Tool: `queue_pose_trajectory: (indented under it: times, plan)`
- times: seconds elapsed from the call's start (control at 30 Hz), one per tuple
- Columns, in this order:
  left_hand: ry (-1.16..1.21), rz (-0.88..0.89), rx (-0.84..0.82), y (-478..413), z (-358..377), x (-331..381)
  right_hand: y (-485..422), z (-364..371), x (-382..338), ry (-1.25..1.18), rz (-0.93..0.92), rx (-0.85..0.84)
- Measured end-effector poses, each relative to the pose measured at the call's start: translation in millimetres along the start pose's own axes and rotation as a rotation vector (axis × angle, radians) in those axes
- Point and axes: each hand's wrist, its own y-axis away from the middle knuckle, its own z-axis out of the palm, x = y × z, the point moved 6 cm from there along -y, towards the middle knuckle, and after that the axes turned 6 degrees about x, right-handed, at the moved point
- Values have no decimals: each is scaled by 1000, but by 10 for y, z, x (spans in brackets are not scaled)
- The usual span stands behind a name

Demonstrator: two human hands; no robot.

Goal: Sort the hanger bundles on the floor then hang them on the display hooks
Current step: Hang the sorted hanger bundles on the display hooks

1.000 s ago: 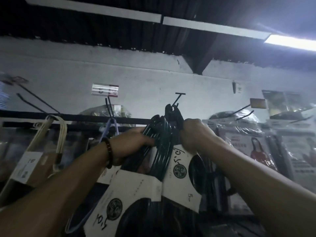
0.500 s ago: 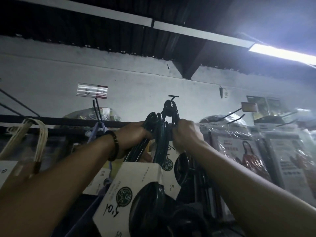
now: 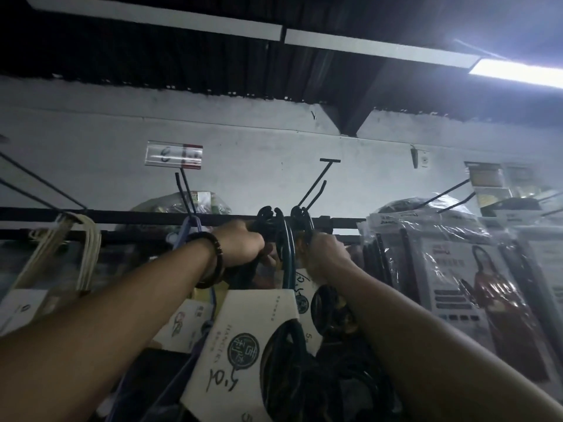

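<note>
Two forearms in shot, both bare from the hands back to the frame edge. Left hand (image 3: 243,245): only the back and the knuckles show, fingers mostly hidden. Bracelet (image 3: 210,258) on that wrist, just behind the knuckles, on the arm side away from the fingers. It's dark, brown-black in this light, a single row of chunky rounded beads. It wraps the full wrist, and the lower part sits slightly loose under the arm. Right hand (image 3: 327,257): back of hand and knuckles visible, wrist and forearm bare. Light is dim, so nails and finer detail can't be made out.
</note>
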Motion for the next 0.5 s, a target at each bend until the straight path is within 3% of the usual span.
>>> queue_pose_trajectory:
  times: [0.17,0.23,0.37,0.5]
  plan:
    - [-20,-25,-1,35,4,15,-352,365,175,155,27,-291]
    - [-7,-24,-10,94,31,45,-371,339,229,94,60,-390]
    - [-8,9,44,97,45,118,-80,-286,66,37,-65,-261]
    - [63,39,53,116,93,220,401,-1041,-247,-280,-96,-94]
